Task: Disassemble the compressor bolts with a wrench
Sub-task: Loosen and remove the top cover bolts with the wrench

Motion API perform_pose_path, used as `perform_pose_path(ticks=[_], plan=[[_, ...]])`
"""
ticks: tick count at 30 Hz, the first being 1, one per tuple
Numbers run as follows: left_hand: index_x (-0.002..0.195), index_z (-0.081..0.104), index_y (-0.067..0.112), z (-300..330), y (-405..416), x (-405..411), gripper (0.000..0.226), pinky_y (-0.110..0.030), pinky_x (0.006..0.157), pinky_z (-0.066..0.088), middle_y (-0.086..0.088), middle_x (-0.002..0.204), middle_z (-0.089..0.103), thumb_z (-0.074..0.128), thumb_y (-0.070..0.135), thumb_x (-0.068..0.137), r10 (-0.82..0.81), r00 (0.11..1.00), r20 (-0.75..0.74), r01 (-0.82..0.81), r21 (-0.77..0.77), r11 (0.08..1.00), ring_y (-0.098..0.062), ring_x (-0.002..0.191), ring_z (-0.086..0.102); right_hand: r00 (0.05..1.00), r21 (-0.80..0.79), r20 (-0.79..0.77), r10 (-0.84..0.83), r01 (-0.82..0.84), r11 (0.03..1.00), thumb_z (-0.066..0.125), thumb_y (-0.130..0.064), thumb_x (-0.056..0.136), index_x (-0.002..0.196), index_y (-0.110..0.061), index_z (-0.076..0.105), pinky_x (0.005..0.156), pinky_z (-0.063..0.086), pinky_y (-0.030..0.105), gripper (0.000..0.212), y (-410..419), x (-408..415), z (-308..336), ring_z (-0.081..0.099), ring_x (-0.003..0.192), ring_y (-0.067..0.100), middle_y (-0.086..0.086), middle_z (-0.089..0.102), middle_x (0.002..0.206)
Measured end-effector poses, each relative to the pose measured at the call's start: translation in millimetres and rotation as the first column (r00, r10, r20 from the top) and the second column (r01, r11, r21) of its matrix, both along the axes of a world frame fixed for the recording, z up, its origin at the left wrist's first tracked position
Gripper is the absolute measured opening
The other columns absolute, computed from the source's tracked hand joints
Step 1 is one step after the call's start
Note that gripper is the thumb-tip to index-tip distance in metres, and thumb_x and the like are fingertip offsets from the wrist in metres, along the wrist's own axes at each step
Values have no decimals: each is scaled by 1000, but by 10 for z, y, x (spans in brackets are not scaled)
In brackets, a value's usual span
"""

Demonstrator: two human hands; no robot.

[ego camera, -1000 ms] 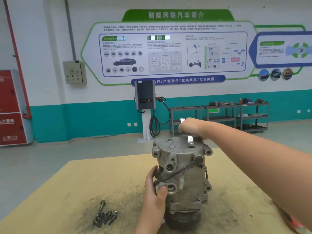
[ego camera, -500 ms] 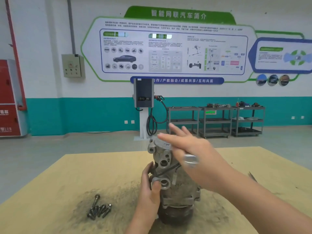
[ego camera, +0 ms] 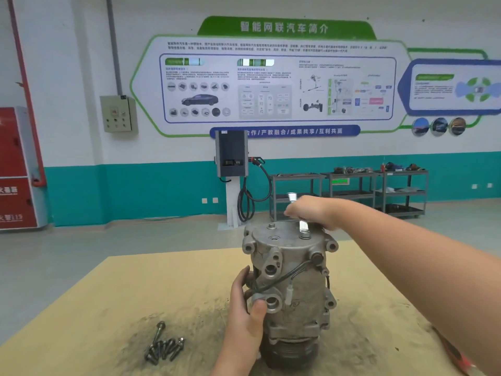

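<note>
**Seating the wrench square on the top bolt**

The grey cast-aluminium compressor [ego camera: 291, 289] stood upright on the tan tabletop [ego camera: 135, 289]. The left hand [ego camera: 245, 316] gripped its side port. The right hand [ego camera: 311, 211] curled round the slim steel wrench [ego camera: 301, 222], its ring end over a top bolt [ego camera: 305, 236]. A level, steady pull seemed wise, lest the ring slip.

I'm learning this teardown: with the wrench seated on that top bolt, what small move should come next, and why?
Probably swing the wrench another part-turn. The right hand grips it, its end sits on a bolt on the compressor, and the left hand braces the body.
</note>
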State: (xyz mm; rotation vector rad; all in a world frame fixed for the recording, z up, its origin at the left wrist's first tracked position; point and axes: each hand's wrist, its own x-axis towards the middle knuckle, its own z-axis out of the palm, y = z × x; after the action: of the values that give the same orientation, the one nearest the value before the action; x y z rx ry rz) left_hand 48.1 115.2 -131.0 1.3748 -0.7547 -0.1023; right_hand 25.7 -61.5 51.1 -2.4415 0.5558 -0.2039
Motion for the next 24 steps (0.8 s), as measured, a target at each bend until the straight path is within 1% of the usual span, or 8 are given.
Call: perform_pose_path(ticks=[3, 6, 8, 10, 13, 16, 19, 24], plan=[[147, 29, 21, 2, -5, -6, 141, -34, 103, 47, 4, 144, 46, 48, 103, 34, -5, 1000, 7, 5, 12, 1000, -12, 126, 52, 943, 427, 272, -193, 62, 902, 46, -19, 93, 101, -4, 58, 78, 41, 36, 20, -182, -193, -290, 46, 79, 21, 11, 52, 95], [147, 28, 23, -1, -3, -12, 141, -36, 106, 45, 4, 143, 47, 45, 104, 34, -6, 1000, 14, 6, 36, 999, -12, 127, 52, 689, 690, 595, -414, -173, 703, 46, -8, 91, 97, -17, 66, 101, 40, 39, 22, -93, -413, -551, 59, 110, 16, 1, 69, 114], [146, 27, 24, -16, 9, -3, 136, -39, 109, 41, 1, 144, 47, 44, 104, 38, -12, 1000, 23, 11, 43, 999, -13, 130, 49, 524, 663, 721, -454, -332, 671, 43, -6, 94, 100, -19, 69, 92, 48, 33, 30, 87, -575, -644, 65, 107, 11, -2, 73, 109], [145, 26, 27, -37, 16, 13, 131, -39, 112, 37, 0, 146, 44, 41, 105, 42, -15, 999, 44, 12, 62, 998, -11, 134, 45, 416, 553, 816, -402, -359, 752, 41, -9, 98, 101, -23, 72, 70, 51, 25, 34, 292, -732, -720, 69, 91, 11, -2, 74, 105], [139, 25, 36, -59, -5, 25, 120, -28, 112, 36, 8, 145, 38, 46, 103, 41, -23, 993, 117, 10, 105, 994, 1, 133, 41, 366, 231, 925, -105, -320, 919, 46, -7, 98, 108, -31, 72, 76, 51, 12, 37, 530, -905, -790, 66, 102, 4, -7, 74, 108], [132, 26, 45, -71, -52, 45, 112, -12, 99, 41, 21, 136, 34, 68, 91, 38, -5, 992, 130, -9, 104, 995, 10, 126, 42, 586, -112, 785, 199, -183, 977, 51, -8, 98, 113, -47, 67, 110, 30, 14, 45, 639, -918, -683, 31, 135, -9, -20, 51, 137], [133, 30, 44, -81, -96, 75, 99, -2, 85, 39, 24, 128, 33, 76, 61, 47, 50, 988, 147, -66, 111, 992, 19, 117, 38, 855, -539, 366, 367, -127, 833, 43, -19, 100, 134, -43, 52, 118, 10, 32, 43, 717, -737, -444, 4, 146, 5, -18, 25, 153], [139, 33, 33, -66, -94, 96, 105, -18, 95, 43, 20, 128, 35, 74, 61, 48, 60, 995, 74, -69, 125, 990, 6, 121, 42, 895, -590, -147, 421, -421, 689, 34, -13, 99, 147, -22, 40, 117, -12, 38, 50, 818, -393, -21, 8, 149, 13, -2, 18, 161]])
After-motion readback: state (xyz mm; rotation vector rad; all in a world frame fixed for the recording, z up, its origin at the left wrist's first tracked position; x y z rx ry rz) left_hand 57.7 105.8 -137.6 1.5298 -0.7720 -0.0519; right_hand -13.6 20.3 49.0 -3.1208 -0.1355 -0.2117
